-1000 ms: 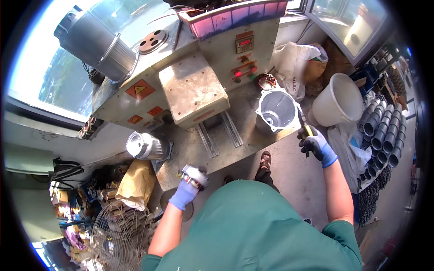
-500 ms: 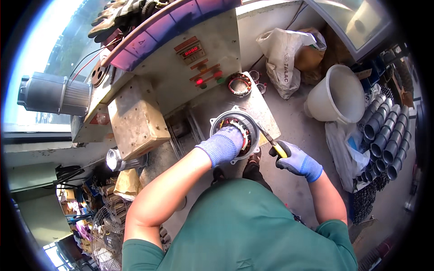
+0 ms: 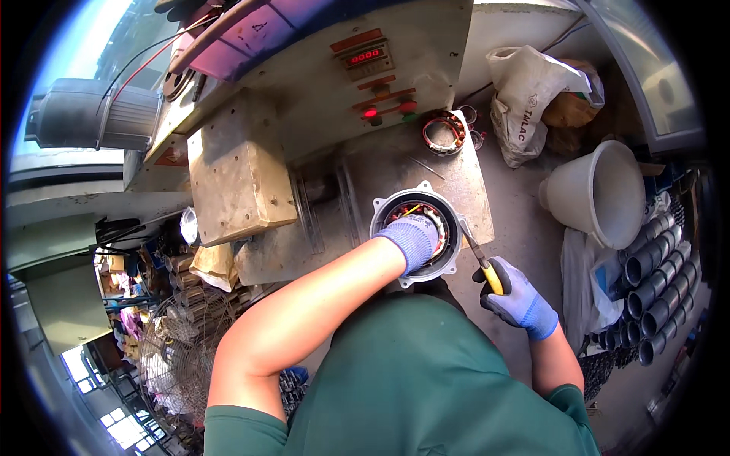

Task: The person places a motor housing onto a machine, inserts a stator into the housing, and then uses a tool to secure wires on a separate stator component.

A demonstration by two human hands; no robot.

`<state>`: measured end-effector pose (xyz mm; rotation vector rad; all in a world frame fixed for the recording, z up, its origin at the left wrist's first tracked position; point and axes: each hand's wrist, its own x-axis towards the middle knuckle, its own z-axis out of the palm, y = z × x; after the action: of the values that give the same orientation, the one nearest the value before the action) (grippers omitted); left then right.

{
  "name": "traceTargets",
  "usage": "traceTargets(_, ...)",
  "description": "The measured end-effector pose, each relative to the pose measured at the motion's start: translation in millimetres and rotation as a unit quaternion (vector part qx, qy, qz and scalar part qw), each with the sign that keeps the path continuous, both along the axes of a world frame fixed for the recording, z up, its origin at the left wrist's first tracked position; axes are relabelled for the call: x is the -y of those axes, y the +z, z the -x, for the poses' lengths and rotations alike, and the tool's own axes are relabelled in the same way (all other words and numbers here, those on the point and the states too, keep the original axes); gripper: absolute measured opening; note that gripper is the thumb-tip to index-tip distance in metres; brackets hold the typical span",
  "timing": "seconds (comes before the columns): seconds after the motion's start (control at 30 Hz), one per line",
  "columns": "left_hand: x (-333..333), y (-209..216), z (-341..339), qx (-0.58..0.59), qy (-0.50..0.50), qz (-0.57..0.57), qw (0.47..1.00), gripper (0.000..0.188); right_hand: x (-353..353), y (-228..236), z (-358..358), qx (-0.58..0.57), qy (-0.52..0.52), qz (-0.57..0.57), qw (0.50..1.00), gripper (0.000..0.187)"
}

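A grey metal motor housing point(image 3: 456, 247) with bolt lugs round its rim stands on the bench in front of me. Inside it shows a wound stator point(image 3: 441, 222) with red, yellow and white wires. My gloved left hand point(image 3: 417, 234) reaches down into the housing, its fingers hidden there. In my gloved right hand point(image 3: 518, 295), closed round the handle, is a yellow-handled screwdriver point(image 3: 484, 264) with a long metal shaft. Its tip meets or lies close to the housing's right rim; its exact shape is hard to make out.
A second wired ring point(image 3: 460, 135) and a thin rod point(image 3: 427, 168) lie on the bench point(image 3: 475, 199). Left of them juts a metal box point(image 3: 236, 175), below a lit control panel point(image 3: 365, 59). At right stand a white bucket point(image 3: 574, 197), a sack point(image 3: 521, 106) and stacked metal tubes point(image 3: 658, 292).
The view has shifted, so the bench and box sit further right. My left hand stays inside the housing. My right hand still holds the screwdriver by the rim, its shaft now steeper.
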<state>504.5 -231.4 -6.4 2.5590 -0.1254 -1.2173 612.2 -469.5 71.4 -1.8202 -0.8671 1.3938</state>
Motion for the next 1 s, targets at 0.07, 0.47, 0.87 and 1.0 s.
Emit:
traceTargets(0.07, 4, -1, -4, -0.012, -0.008, -0.013, 1.000, 0.047, -2, 2, -2, -0.011, -0.001, 0.011, 1.000, 0.037)
traceTargets(0.47, 13, 4, -14, -0.055, -0.077, -0.085, 0.992, 0.048, -1, -6, -6, -0.036, -0.011, -0.004, 0.999, 0.037)
traceTargets(0.87, 13, 7, -22, -0.074, -0.207, -0.154, 0.963, 0.051, -2, -4, -8, -0.021, 0.000, -0.015, 1.000, 0.037)
traceTargets(1.0, 13, 11, -23, -0.076, -0.273, -0.179, 0.942, 0.051, -1, -6, -7, -0.008, -0.009, -0.036, 0.999, 0.037)
